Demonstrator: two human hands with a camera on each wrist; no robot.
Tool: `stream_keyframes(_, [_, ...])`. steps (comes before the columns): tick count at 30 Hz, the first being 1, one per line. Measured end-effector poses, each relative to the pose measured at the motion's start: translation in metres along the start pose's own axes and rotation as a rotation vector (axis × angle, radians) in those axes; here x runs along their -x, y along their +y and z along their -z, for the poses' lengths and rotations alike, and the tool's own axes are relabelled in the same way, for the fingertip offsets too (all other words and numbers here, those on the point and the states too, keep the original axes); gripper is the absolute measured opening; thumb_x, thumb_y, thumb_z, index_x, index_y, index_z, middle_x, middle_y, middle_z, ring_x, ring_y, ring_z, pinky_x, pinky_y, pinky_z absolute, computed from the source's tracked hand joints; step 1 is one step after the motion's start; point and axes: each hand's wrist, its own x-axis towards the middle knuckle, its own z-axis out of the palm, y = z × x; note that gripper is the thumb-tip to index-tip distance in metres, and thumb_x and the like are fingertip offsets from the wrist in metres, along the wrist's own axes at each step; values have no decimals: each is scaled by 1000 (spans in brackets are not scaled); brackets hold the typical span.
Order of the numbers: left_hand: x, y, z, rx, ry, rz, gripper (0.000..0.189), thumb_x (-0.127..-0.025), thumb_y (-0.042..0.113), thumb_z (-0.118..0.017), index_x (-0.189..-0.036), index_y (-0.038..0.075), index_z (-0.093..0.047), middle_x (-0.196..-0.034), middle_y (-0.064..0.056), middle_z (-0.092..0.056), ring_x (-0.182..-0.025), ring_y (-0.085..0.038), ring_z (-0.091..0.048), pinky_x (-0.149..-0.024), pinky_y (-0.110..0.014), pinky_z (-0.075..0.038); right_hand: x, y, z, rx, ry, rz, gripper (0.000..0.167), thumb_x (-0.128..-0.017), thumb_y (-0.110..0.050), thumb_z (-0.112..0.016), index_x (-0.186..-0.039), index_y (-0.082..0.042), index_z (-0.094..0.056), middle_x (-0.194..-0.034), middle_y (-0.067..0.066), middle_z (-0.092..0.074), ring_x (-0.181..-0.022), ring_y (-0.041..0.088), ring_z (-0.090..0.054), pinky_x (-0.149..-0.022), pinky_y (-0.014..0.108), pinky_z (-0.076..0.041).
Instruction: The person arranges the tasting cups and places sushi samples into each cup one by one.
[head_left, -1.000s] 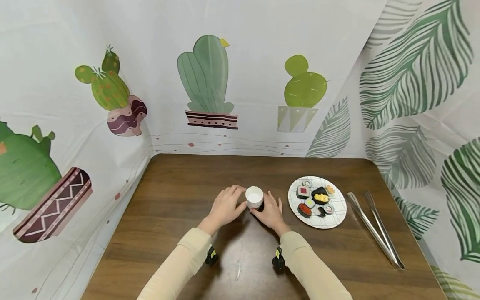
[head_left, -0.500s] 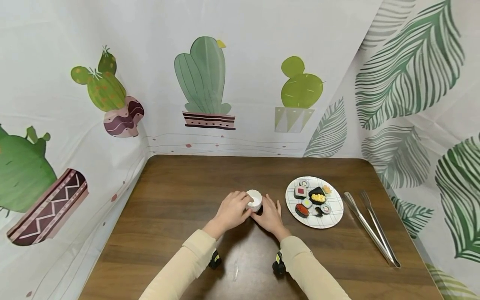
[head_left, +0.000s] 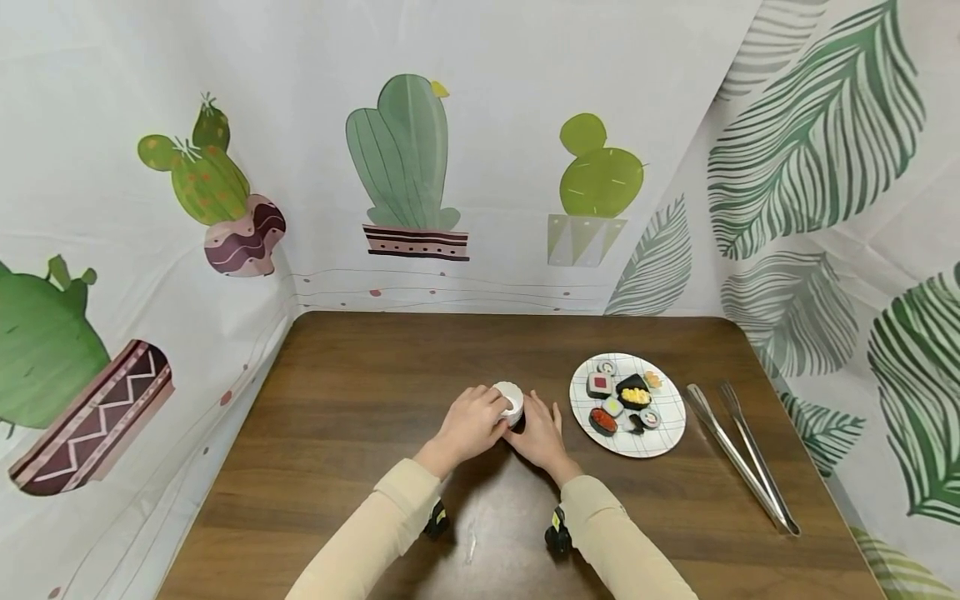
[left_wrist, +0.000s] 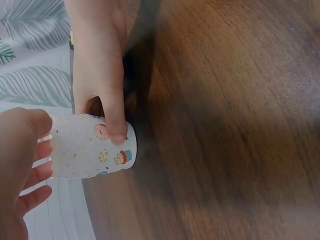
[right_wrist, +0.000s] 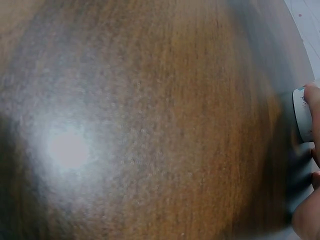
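A white paper baking cup with a scalloped rim stands on the table between both hands. The left wrist view shows small cupcake prints on the cup's side. My right hand grips its lower part, thumb pressed against the printed wall near the base. At the rim, my left hand has its fingers curled over the edge and pinches it. From the right wrist only a sliver of the cup shows at the right edge, beside the fingers.
To the right lies a round checked plate bearing several sushi pieces. Beyond it, metal tongs lie spread near the table's right side. A fabric backdrop with cactus and leaf prints hangs behind the table.
My left hand has moved right, from the cup's left side to over its rim, its fingers now curled there. The right hand stays around the lower part.
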Motion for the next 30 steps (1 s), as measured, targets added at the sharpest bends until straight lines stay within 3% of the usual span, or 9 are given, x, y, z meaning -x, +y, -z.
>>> stream_keyframes(5, [-1, 2, -2, -66, -21, -25, 12, -78, 29, -69, -86, 21, -68, -88, 8, -64, -81, -14, -55, -75, -28, -44, 1, 0, 0, 6, 6, 8, 69, -74, -40, -71, -129, -7, -47, -132, 11, -52, -132, 30, -35, -105, 61, -12])
stream_keyframes(11, [0, 3, -5, -118, -4, -49, 6, -75, 27, -71, -77, 21, -69, -82, 9, -66, -77, -13, -55, -72, -27, -42, 3, 0, 0, 12, 1, 14, 68, -74, -40, -71, -129, -8, -47, -132, 10, -51, -132, 30, -35, -106, 60, -12])
stream_keyframes(20, [-3, 4, -4, -106, 1, -40, 6, -74, 23, -69, -77, 20, -64, -81, 9, -65, -76, -13, -55, -71, -27, -41, 6, -1, 1, 13, 30, 41, 67, -73, -38, -72, -126, -6, -49, -129, 13, -54, -129, 32, -39, -103, 63, -16])
stream_keyframes(26, [-4, 5, 3, -93, -11, -29, 9, -74, 21, -70, -81, 21, -64, -83, 9, -65, -77, -13, -55, -71, -26, -42, 7, 0, 0, 10, -7, 18, 66, -74, -40, -70, -128, -8, -47, -132, 11, -52, -132, 29, -35, -106, 60, -12])
stream_keyframes(30, [-6, 4, 8, -70, 13, -40, 10, -72, 21, -70, -80, 19, -63, -82, 7, -64, -76, -14, -55, -70, -27, -42, 8, 1, 1, 8, -12, 22, 66, -75, -40, -70, -128, -8, -47, -131, 11, -52, -132, 30, -34, -106, 61, -12])
